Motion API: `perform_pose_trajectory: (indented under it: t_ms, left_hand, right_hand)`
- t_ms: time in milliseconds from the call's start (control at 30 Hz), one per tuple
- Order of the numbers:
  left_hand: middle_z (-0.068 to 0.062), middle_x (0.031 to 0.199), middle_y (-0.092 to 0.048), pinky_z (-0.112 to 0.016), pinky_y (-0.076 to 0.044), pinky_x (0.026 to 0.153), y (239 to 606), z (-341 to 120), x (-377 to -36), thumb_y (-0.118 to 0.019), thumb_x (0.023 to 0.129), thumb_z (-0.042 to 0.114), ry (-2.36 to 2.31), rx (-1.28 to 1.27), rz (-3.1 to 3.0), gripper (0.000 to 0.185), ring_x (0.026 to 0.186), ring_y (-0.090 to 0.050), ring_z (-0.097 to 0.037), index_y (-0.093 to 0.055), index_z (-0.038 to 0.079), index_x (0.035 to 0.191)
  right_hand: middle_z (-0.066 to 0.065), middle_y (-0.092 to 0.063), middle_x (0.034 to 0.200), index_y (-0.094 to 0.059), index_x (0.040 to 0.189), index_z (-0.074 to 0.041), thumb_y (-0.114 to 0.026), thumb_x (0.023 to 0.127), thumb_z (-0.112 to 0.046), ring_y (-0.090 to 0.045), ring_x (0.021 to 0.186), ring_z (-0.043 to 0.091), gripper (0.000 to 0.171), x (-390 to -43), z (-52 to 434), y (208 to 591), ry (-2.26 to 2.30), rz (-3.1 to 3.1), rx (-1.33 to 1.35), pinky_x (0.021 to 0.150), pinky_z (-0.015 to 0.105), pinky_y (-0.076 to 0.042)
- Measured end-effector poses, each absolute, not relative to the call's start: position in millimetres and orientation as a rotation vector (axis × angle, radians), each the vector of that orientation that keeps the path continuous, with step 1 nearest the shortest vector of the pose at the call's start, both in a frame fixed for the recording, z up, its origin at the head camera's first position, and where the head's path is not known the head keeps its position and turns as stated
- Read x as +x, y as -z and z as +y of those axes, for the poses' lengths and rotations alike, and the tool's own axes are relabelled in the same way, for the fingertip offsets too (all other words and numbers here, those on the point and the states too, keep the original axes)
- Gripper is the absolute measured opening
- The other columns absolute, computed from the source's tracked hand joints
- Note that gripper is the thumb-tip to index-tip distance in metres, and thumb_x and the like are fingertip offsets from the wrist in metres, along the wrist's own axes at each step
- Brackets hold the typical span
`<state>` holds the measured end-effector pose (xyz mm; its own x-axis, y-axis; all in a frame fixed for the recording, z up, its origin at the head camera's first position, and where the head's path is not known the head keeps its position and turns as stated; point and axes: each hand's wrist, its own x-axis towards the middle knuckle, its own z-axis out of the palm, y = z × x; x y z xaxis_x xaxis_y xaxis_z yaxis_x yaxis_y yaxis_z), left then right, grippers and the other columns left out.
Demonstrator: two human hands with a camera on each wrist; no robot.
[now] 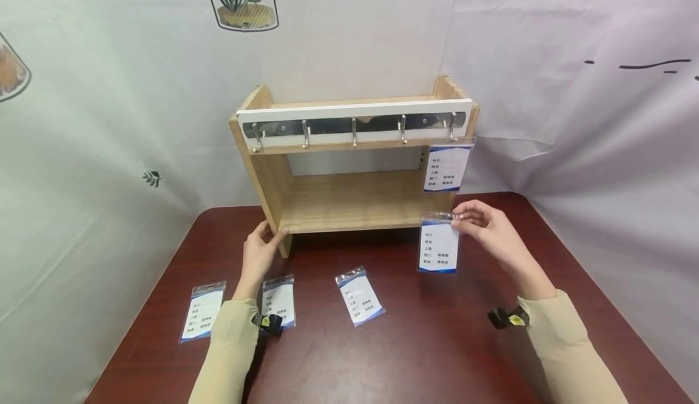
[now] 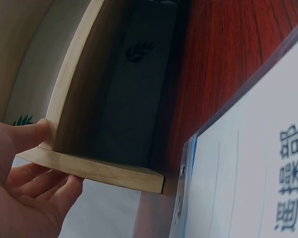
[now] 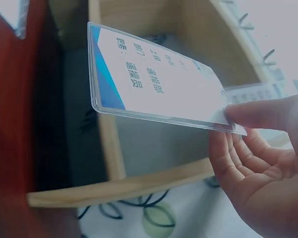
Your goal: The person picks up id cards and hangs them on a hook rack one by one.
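A wooden shelf [image 1: 349, 204] with a white hook rail [image 1: 355, 122] stands at the back of the red-brown table [image 1: 415, 355]. One badge card [image 1: 446, 167] hangs from the rightmost hook [image 1: 452, 130]. My right hand [image 1: 480, 222] pinches the top of another badge card [image 1: 438, 246] and holds it upright in front of the shelf's right side; in the right wrist view the card [image 3: 154, 84] is pinched at its end by the fingers [image 3: 263, 116]. My left hand [image 1: 262, 246] grips the shelf's left side panel [image 2: 89, 168] near its foot.
Three more badge cards lie flat on the table: one at the left [image 1: 202, 310], one partly under my left wrist [image 1: 278, 301], one in the middle [image 1: 359, 296]. White printed cloth hangs behind and beside the table. Black wrist cameras [image 1: 508, 317] sit on both sleeves.
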<state>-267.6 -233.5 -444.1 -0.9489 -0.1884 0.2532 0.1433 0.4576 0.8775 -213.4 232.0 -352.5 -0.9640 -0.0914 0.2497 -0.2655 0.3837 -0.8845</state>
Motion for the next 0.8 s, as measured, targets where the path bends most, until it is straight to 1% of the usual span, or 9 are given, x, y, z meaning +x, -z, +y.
perform_pose_trajectory:
  t_ms: [133, 267, 400, 633, 800]
  left_hand:
    - [-0.023, 0.127, -0.065, -0.048, -0.052, 0.095, 444, -234, -268, -0.071, 0.096, 0.029, 1.489, 0.037, -2.390, 0.052, 0.114, -0.065, -0.033, -0.057, 0.000, 0.138]
    - [-0.022, 0.126, -0.066, -0.047, -0.052, 0.095, 444, -235, -267, -0.071, 0.096, 0.029, 1.494, 0.055, -2.395, 0.051, 0.113, -0.065, -0.032, -0.058, 0.001, 0.137]
    - [-0.023, 0.126, -0.066, -0.047, -0.053, 0.094, 442, -233, -268, -0.071, 0.096, 0.028, 1.510, 0.038, -2.379, 0.051, 0.113, -0.065, -0.032, -0.058, 0.000, 0.137]
    - [-0.024, 0.128, -0.065, -0.047, -0.052, 0.096, 442, -233, -268, -0.071, 0.096, 0.028, 1.517, 0.039, -2.385, 0.053, 0.116, -0.064, -0.034, -0.056, 0.000, 0.139]
    - [-0.023, 0.128, -0.065, -0.046, -0.053, 0.096, 443, -233, -267, -0.071, 0.096, 0.027, 1.508, 0.045, -2.395, 0.053, 0.115, -0.065, -0.033, -0.057, 0.000, 0.138]
  right_hand:
    - [-0.008, -0.068, 0.088, -0.063, 0.112, 0.006, -0.073, 0.092, -0.006, -0.065, 0.080, 0.006, 0.026, -211, 225, 333, -1.620, -2.404, 0.342, 0.073, 0.018, -0.053]
    - [-0.011, -0.069, 0.089, -0.065, 0.111, 0.002, -0.074, 0.091, -0.006, -0.065, 0.081, 0.005, 0.023, -207, 217, 314, -1.653, -2.326, 0.373, 0.073, 0.017, -0.051]
    - [-0.009, -0.071, 0.090, -0.068, 0.110, -0.003, -0.076, 0.090, -0.007, -0.065, 0.081, 0.008, 0.021, -205, 210, 294, -1.692, -2.245, 0.413, 0.071, 0.019, -0.049]
    - [0.000, -0.072, 0.090, -0.072, 0.111, -0.002, -0.077, 0.087, -0.003, -0.064, 0.080, 0.012, 0.024, -205, 193, 267, -1.845, -2.033, 0.517, 0.071, 0.020, -0.050]
    - [0.000, -0.072, 0.086, -0.074, 0.108, -0.004, -0.077, 0.086, 0.000, -0.063, 0.077, 0.010, 0.022, -214, 182, 256, -1.888, -1.927, 0.538, 0.071, 0.019, -0.050]
